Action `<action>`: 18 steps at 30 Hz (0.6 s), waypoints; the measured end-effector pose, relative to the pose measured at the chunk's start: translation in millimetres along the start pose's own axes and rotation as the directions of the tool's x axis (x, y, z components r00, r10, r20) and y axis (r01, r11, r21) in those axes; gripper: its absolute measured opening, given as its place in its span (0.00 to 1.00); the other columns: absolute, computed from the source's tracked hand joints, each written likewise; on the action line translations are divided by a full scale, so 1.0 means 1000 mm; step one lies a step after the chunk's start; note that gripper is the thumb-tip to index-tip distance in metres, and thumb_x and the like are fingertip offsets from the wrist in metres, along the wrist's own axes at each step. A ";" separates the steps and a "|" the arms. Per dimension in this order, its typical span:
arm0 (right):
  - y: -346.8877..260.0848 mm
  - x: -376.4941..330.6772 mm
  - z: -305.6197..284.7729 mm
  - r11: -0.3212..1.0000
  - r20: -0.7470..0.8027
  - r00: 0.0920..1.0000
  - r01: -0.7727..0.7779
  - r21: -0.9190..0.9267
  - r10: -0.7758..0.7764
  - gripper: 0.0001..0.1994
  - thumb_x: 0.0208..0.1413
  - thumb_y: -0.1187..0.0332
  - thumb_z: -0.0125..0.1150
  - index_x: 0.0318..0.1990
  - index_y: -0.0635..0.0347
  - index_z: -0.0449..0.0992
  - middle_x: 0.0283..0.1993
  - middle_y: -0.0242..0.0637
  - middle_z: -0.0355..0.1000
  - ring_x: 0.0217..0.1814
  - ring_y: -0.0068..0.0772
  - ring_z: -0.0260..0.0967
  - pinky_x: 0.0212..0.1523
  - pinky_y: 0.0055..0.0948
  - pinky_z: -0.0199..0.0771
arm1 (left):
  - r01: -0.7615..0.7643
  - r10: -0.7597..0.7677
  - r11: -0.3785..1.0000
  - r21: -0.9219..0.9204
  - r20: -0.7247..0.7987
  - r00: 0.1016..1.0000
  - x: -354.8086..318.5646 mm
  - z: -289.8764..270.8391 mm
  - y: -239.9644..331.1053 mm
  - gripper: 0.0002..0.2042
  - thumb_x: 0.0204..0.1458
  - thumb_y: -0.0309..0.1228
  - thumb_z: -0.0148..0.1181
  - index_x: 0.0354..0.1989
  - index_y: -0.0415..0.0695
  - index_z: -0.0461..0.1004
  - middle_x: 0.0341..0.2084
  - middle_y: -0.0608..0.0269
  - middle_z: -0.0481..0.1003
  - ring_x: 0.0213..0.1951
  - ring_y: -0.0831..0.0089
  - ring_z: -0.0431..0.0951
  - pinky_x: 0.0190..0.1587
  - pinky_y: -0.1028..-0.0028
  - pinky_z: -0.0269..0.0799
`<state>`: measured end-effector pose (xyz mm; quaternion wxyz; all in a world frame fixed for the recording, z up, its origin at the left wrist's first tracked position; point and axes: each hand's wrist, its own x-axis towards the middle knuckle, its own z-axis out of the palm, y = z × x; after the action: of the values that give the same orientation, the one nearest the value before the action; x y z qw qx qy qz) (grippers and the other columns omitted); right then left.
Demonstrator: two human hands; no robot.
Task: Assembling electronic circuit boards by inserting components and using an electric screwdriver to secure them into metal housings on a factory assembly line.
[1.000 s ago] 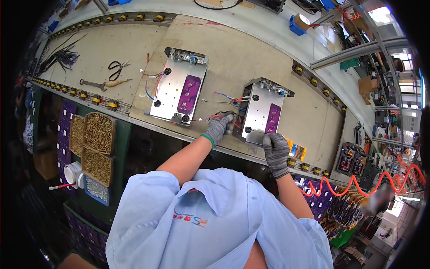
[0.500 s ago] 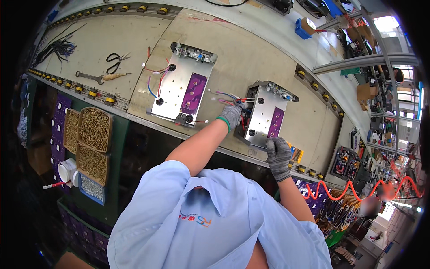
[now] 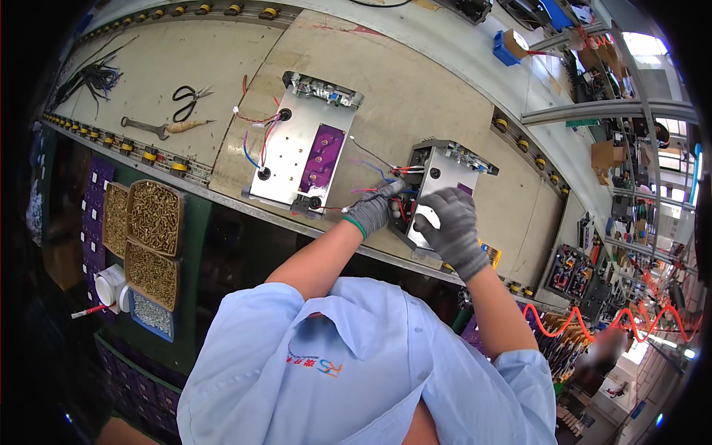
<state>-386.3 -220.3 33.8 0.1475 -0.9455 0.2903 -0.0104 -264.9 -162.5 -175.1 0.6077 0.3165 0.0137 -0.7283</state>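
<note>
A silver metal chassis (image 3: pixel 442 182) with a purple label sits tilted on the bench before me, coloured wires (image 3: pixel 377 167) trailing from its left side. My left hand (image 3: pixel 374 211), grey-gloved, reaches in at that side. Its forefinger and thumb are apart around the wires' roots, and nothing shows gripped. Over the plate's lower part, my right hand (image 3: pixel 455 230) is curled, thumb and forefinger bent toward each other. Whatever it may hold is hidden. A second chassis (image 3: pixel 299 137) with loose red and blue wires lies to the left.
Scissors (image 3: pixel 190 102), a wrench (image 3: pixel 146 127) and a wooden-handled pointed tool (image 3: pixel 188 127) lie left on the bench. Dark cable ties or leads (image 3: pixel 95 83) are bunched beyond. Trays of brass screws (image 3: pixel 154 216) stand below the bench's left edge. An orange coiled hose (image 3: pixel 571 317) hangs at right.
My right hand has moved up and left, from the chassis's near corner onto its plate. My left hand has shifted slightly down and left, and the wires lie differently.
</note>
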 end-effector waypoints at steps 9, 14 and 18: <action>0.020 0.088 0.082 0.856 0.245 0.945 0.304 -0.419 -0.215 0.26 0.46 0.56 0.67 0.55 0.50 0.73 0.47 0.44 0.75 0.59 0.48 0.69 0.60 0.48 0.63 | 0.026 -0.019 0.965 -0.259 0.029 0.999 -0.007 -0.022 -0.007 0.12 0.61 0.44 0.56 0.42 0.49 0.75 0.26 0.65 0.77 0.19 0.77 0.75 0.18 0.72 0.74; 0.028 0.110 0.074 0.953 0.592 0.805 0.209 -0.220 -0.040 0.11 0.49 0.64 0.62 0.42 0.52 0.78 0.34 0.42 0.78 0.39 0.47 0.77 0.41 0.43 0.76 | 0.101 -0.151 0.949 -0.299 -0.150 0.977 -0.014 -0.053 -0.018 0.18 0.65 0.50 0.46 0.34 0.49 0.71 0.29 0.59 0.77 0.19 0.68 0.77 0.24 0.67 0.79; 0.028 0.118 0.080 0.892 0.596 0.800 0.214 -0.397 0.074 0.12 0.48 0.67 0.64 0.42 0.51 0.80 0.38 0.40 0.80 0.43 0.43 0.79 0.43 0.41 0.76 | 0.040 -0.055 0.986 -0.161 -0.096 0.994 -0.044 -0.047 -0.020 0.21 0.66 0.50 0.41 0.31 0.48 0.70 0.31 0.59 0.77 0.27 0.69 0.79 0.29 0.70 0.78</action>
<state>-294.4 -285.6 -58.3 0.0104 -0.9184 0.1872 0.3483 -259.2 -99.7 -199.6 0.6119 0.3029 0.1095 -0.7224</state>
